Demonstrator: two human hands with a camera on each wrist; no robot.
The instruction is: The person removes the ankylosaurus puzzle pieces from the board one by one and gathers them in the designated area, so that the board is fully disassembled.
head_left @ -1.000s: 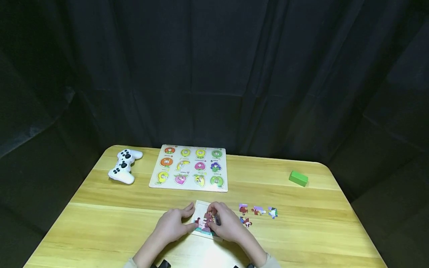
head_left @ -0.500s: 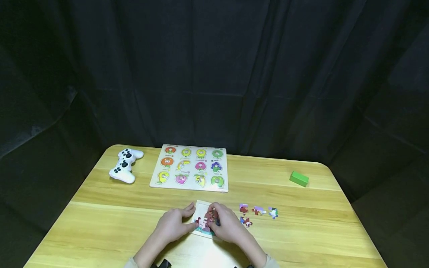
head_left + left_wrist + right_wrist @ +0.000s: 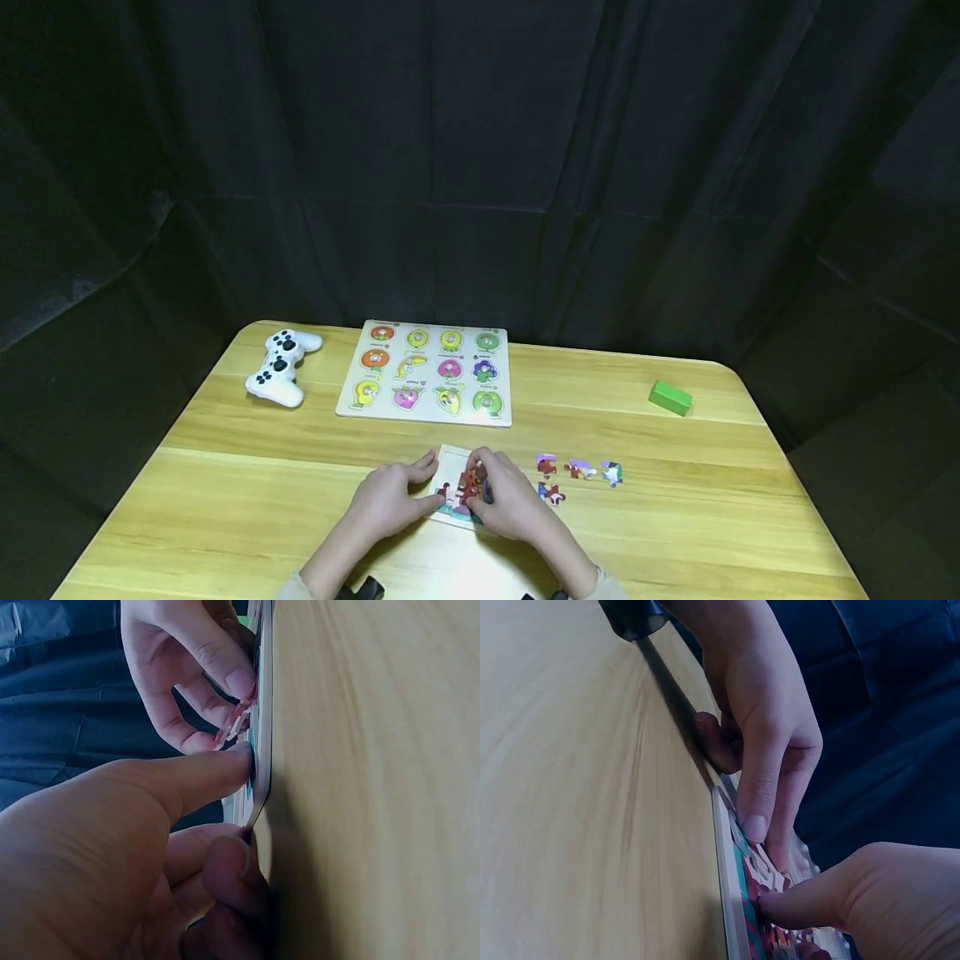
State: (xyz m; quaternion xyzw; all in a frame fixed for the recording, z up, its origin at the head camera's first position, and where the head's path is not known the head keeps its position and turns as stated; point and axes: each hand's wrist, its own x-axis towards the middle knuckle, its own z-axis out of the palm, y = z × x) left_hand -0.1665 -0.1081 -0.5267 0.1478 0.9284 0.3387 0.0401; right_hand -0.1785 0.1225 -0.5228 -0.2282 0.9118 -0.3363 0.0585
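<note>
A small jigsaw puzzle board (image 3: 452, 460) with a pale frame lies near the table's front, partly filled with red, pink and teal pieces. My left hand (image 3: 386, 504) holds its left side, the thumb pressing on the pieces near the lower corner and the other fingers at the edge. Over the middle of the board, my right hand (image 3: 510, 498) pinches a reddish jigsaw piece (image 3: 235, 724) between thumb and fingers. That piece stands tilted against the board in the left wrist view. The right hand hides the board's right part.
Several loose jigsaw pieces (image 3: 577, 470) lie right of the board. Behind it is a fruit peg puzzle (image 3: 427, 421). A white game controller (image 3: 277, 367) sits at the back left, a green block (image 3: 670, 397) at the back right. A dark curtain (image 3: 480, 167) surrounds the wooden table.
Both hands stay in nearly the same place on the board. The pieces between the right thumb and fingers look redder now, with a slight shift there. The loose pieces have not moved.
</note>
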